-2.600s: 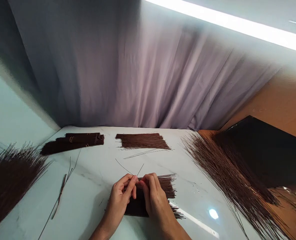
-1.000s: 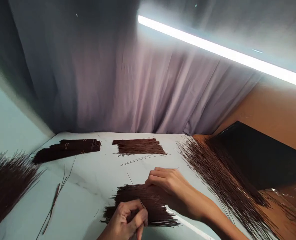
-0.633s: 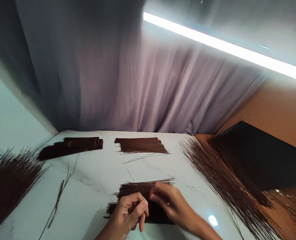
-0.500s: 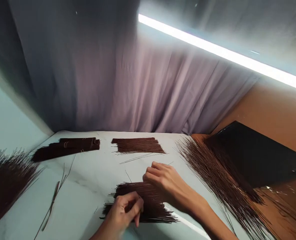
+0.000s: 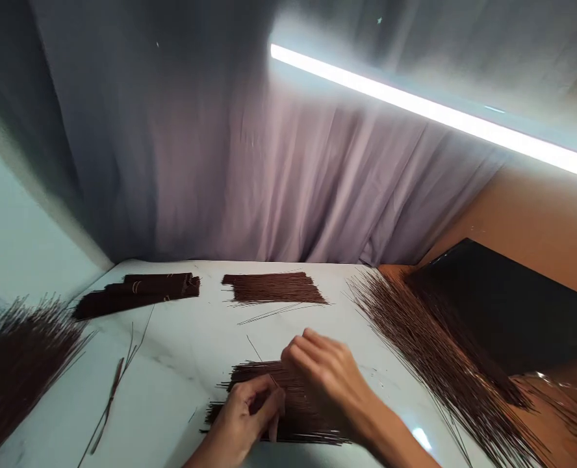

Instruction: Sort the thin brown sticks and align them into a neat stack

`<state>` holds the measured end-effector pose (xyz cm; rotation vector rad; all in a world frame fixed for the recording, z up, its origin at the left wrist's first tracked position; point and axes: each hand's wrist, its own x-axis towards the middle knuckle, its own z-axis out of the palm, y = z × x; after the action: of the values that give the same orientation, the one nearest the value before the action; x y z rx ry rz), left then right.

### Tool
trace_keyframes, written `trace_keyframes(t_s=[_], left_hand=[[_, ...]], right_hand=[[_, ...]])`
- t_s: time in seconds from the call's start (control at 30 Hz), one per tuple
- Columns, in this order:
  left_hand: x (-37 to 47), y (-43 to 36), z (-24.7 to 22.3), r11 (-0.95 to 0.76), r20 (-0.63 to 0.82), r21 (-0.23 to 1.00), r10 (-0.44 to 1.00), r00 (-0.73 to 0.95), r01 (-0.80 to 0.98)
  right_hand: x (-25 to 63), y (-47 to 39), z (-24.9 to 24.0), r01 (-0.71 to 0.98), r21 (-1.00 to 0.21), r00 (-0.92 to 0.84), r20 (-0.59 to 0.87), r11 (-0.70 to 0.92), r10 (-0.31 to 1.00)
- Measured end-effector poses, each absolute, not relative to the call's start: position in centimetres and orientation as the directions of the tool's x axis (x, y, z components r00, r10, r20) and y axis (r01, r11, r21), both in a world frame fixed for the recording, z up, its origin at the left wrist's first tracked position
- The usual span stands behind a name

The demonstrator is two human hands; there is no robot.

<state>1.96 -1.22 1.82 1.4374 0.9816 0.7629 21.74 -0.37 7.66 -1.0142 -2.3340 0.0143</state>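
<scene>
Brown sticks [image 5: 295,409] form one pile beneath two hands [image 5: 247,416] [image 5: 330,380].

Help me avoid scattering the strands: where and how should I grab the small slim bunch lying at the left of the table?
Probably pinch its narrow middle from above, finger and thumb across its long sides. The small bunch lies flat and slantwise on the table, its strands gathered there but splaying toward both ends.

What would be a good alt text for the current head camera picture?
A person's left hand and right hand are over a pile of thin brown sticks on a white table. More sticks lie at the back and sides, before a grey-purple curtain.
</scene>
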Motion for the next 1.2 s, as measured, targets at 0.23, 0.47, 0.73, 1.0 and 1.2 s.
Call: trace_keyframes(t_s=[0.23, 0.47, 0.73, 1.0, 1.2], left_hand=[[0.9, -1.0, 2.6, 0.112, -0.107, 0.994, 0.918, 0.381, 0.009], [0.8, -1.3, 4.1, 0.272, -0.215, 0.959, 0.888, 0.407, -0.086], [0.7, -0.7, 2.8, 0.221, -0.192, 0.974, 0.92, 0.342, -0.048], [0.2, -0.4, 1.3, 0.242, -0.214, 0.97, 0.88, 0.423, -0.013], [0.3, -0.5, 0.9, 0.213, -0.21, 0.976, 0.879, 0.427, 0.043]], right_hand=[[20.4, -4.7, -0.8, 0.599, -0.551, -0.263, 0.55, 0.581, 0.793], [22.2, -3.1, 2.9, 0.546, -0.715, -0.277, 0.339, 0.438, 0.899], [22.4, -3.5, 3.8, 0.625, -0.621, -0.39, 0.277, 0.474, 0.878], [26.2, -0.3, 8.0, 0.685, -0.417, -0.536, 0.268, 0.598, 0.801], [26.4, 1.1, 9.0, 0.686, -0.257, -0.635, 0.247, 0.681, 0.732]])
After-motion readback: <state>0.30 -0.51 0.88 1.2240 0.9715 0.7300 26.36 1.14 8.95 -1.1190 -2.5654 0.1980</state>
